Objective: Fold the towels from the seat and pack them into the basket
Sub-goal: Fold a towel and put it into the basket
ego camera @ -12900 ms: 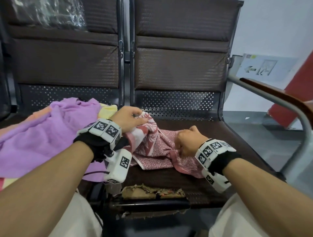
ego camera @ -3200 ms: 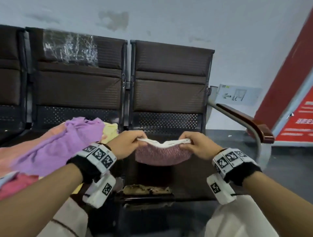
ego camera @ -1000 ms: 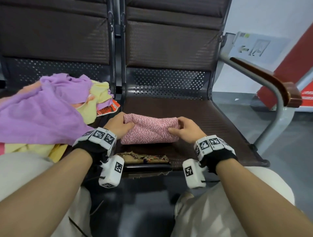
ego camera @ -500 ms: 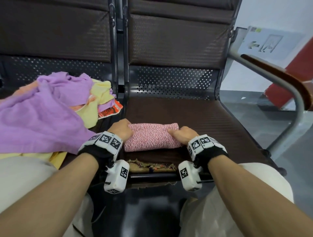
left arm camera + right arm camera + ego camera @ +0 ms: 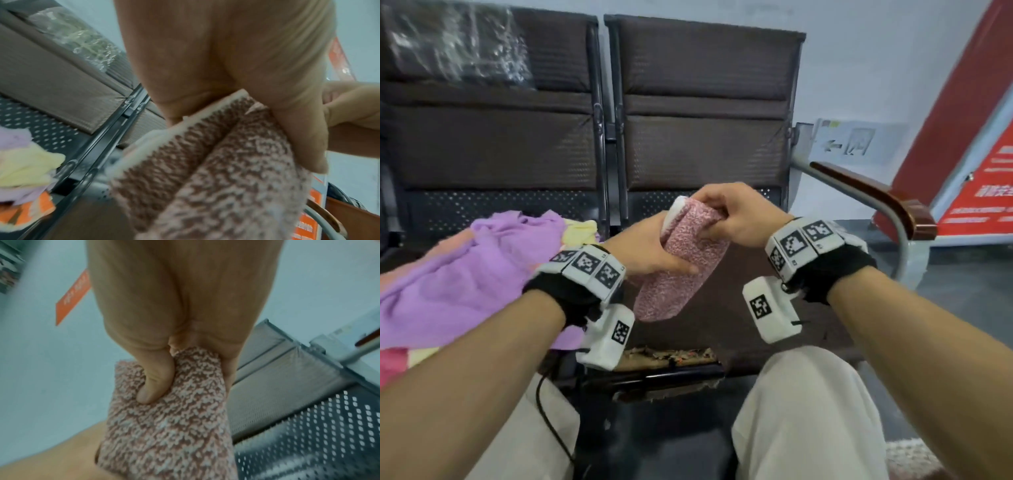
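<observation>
A folded pink speckled towel [image 5: 681,270] with a white border hangs in the air above the right seat [image 5: 726,308], tilted with its upper end to the right. My left hand [image 5: 650,250] grips its middle from the left, thumb across the front. My right hand [image 5: 732,216] pinches its upper end. In the left wrist view the towel [image 5: 216,178] runs down from under my palm. In the right wrist view my thumb presses into the towel [image 5: 170,418]. No basket is in view.
A heap of loose towels, purple [image 5: 458,274] on top with yellow [image 5: 582,228] and pink beneath, covers the left seat. The right seat's front edge [image 5: 667,356] is torn. A metal armrest [image 5: 873,202] with a wooden top stands at the right. My knees [image 5: 804,404] are below.
The towel lay flat on the right seat under both hands half a second ago. Now both hands have lifted it off the seat and turned it nearly on end.
</observation>
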`<state>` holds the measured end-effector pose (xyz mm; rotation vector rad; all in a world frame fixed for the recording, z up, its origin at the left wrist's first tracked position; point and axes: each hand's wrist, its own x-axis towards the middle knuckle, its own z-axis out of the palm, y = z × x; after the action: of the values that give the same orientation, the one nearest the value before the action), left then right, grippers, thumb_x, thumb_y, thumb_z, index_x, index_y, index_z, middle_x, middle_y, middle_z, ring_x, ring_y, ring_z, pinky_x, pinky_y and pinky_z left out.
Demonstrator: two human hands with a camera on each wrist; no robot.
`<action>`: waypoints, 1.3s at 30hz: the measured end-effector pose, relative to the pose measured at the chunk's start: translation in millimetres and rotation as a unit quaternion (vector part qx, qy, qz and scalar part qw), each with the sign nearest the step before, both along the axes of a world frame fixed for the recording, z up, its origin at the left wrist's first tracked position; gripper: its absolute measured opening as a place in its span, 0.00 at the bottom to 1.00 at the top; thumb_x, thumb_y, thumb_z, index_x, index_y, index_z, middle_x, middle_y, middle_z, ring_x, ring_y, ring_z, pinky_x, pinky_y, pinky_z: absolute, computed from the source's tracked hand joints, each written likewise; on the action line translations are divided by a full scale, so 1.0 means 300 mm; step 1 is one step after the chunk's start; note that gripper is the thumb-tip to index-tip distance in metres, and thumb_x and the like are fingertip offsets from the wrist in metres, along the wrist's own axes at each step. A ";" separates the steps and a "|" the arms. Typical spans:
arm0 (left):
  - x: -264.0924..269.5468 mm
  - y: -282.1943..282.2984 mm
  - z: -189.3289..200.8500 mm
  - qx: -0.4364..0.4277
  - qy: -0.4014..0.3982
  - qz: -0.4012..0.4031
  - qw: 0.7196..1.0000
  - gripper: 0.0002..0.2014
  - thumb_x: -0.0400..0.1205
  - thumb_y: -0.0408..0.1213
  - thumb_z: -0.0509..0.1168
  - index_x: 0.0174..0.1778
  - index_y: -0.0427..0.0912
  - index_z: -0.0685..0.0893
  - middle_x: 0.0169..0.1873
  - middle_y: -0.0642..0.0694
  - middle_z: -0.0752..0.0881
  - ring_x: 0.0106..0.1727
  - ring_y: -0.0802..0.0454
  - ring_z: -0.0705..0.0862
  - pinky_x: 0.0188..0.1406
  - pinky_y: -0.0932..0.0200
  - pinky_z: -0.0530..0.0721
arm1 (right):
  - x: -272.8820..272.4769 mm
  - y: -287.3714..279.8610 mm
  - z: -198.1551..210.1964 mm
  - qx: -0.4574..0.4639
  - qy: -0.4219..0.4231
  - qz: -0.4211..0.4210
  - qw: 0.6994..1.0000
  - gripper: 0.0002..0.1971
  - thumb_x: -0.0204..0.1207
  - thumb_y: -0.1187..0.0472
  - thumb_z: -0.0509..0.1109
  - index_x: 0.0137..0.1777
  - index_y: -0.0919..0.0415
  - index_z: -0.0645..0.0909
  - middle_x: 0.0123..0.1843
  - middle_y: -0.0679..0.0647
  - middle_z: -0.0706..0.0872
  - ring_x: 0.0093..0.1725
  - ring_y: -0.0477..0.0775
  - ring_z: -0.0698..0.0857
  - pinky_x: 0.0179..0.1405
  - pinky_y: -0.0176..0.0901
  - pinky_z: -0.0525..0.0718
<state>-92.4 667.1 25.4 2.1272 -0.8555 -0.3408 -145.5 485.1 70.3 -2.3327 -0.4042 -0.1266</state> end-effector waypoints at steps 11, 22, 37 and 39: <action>-0.208 -0.306 0.266 0.138 -0.172 -0.027 0.975 0.07 0.79 0.46 0.62 0.43 0.49 0.71 0.40 0.48 0.80 0.40 0.51 0.79 0.34 0.56 0.72 | -0.388 -0.391 0.138 0.181 -0.112 -0.205 0.955 0.11 0.71 0.70 0.75 0.46 0.52 0.84 0.42 0.46 0.88 0.43 0.43 0.87 0.47 0.42 0.86; -0.696 -0.884 -0.085 0.278 -0.119 -0.313 0.900 0.19 0.77 0.53 0.68 0.50 0.39 0.82 0.45 0.43 0.85 0.42 0.48 0.83 0.40 0.55 0.76 | -1.143 -0.779 -0.344 0.246 -0.044 -0.398 0.883 0.14 0.74 0.75 0.70 0.47 0.54 0.82 0.35 0.39 0.88 0.37 0.36 0.84 0.37 0.29 0.80; -1.039 -1.043 -0.890 0.440 -0.017 -0.461 0.770 0.24 0.82 0.44 0.65 0.71 0.35 0.71 0.68 0.38 0.77 0.67 0.42 0.77 0.65 0.54 0.74 | -1.509 -0.752 -1.051 0.078 0.311 -0.530 0.785 0.19 0.79 0.59 0.69 0.69 0.59 0.75 0.61 0.56 0.83 0.61 0.58 0.81 0.55 0.44 0.75; -1.101 -1.028 -0.931 0.434 -0.004 -0.484 0.760 0.22 0.82 0.43 0.65 0.68 0.35 0.72 0.66 0.38 0.79 0.65 0.41 0.78 0.57 0.57 0.74 | -1.532 -0.748 -1.123 0.050 0.387 -0.532 0.751 0.20 0.81 0.58 0.65 0.71 0.61 0.74 0.65 0.59 0.82 0.64 0.60 0.80 0.56 0.44 0.75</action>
<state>-422.8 358.8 -254.0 2.2258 -2.0789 -1.5041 -605.2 260.8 -266.6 -1.9798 1.3247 0.2771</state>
